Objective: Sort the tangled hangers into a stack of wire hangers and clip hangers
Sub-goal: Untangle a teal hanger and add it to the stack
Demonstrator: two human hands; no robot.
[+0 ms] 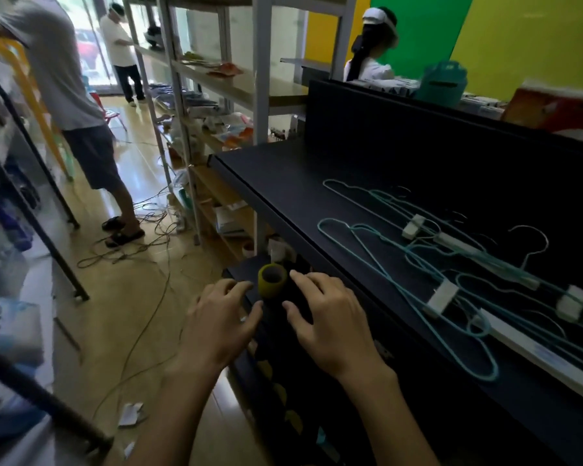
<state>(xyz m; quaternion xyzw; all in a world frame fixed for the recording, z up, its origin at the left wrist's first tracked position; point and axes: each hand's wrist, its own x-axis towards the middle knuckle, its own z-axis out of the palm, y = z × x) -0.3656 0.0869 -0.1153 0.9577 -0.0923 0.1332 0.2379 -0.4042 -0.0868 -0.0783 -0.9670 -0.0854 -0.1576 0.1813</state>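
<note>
Currently your left hand [221, 322] and right hand [327, 319] hover loose-fingered, holding nothing, flanking yellow tape roll [272, 280]; contact unclear. Tangled hangers [451, 264] lie untouched on black shelf [283, 183], probably awaiting sorting.

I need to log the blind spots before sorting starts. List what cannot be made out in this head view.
- Hanger pile: the right frame edge cuts it off, so the count is unknown.
- Dark hangers: barely visible against the black shelf; type unclear.
- White strip: its label is too small to read.
- Left hand and right hand: over a dark lower surface beside a yellow roll; contact unclear.
</note>
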